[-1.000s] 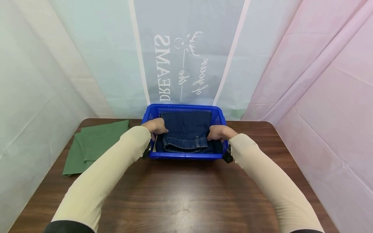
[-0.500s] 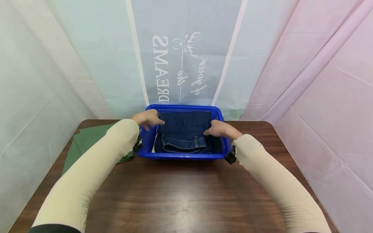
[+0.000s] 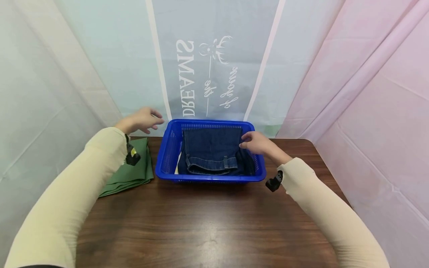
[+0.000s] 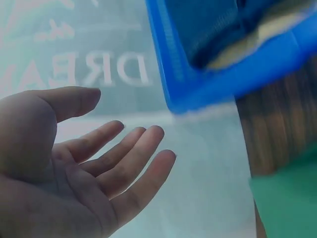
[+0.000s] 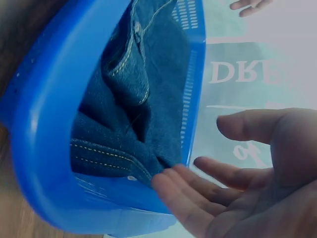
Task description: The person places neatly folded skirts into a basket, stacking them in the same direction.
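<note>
Right grip [image 3: 256, 143] lies slack, fingertips touching folded dark-blue jeans [image 3: 212, 150] with pale stitching, which fill the blue slotted basket [image 3: 211, 178] on the desk [image 3: 207, 223]. Left grip [image 3: 140, 120] hangs released, empty, above a green cloth [image 3: 129, 175].

Dark wooden table [image 3: 207, 223] enclosed by pale printed curtains [image 3: 214, 67].

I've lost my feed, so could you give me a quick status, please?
Both hands open: left hand clear, right hand over jeans. Jeans folded in blue basket. Nothing obstructing.
</note>
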{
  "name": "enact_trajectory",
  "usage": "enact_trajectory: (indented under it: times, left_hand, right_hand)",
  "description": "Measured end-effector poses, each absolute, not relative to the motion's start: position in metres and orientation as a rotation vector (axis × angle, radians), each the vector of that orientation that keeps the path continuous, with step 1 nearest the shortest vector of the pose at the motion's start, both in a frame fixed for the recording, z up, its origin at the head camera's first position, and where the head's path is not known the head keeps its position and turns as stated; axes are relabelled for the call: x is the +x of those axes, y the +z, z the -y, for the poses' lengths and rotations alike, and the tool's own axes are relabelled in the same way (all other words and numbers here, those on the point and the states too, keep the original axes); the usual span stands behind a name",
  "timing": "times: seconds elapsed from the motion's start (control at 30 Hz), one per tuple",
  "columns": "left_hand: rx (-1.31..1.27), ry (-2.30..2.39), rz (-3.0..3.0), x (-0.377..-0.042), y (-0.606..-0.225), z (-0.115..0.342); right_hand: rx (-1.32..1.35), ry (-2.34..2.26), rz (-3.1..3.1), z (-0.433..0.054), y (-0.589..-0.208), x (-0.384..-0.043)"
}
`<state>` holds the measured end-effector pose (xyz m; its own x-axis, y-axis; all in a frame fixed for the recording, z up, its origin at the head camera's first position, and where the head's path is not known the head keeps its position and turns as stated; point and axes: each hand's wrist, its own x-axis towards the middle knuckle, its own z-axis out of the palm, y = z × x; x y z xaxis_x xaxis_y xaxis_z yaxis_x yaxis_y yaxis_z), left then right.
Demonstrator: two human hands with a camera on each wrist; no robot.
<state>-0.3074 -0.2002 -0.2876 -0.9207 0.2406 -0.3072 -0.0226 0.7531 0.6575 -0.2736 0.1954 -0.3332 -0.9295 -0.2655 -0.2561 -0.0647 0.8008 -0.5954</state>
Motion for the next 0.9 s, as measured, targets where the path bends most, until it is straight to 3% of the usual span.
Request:
enact_trajectory:
  times: [0.27, 0.5, 0.9]
  left_hand:
    - [0.107, 0.9, -2.594, -0.294, -0.298, 0.267]
    - [0.155, 0.749, -2.766, -0.27, -0.339, 0.319]
    - [0.216, 0.483, -2.873, -0.21, -0.427, 0.333]
  right_hand:
    - [-0.364, -1.163, -2.594, -0.2, -0.329, -0.249]
    - [-0.467, -1.259, -2.578, -0.201, -0.332, -0.219]
    - [-0.757, -0.981, -2.828, -0.2, -0.354, -0.177]
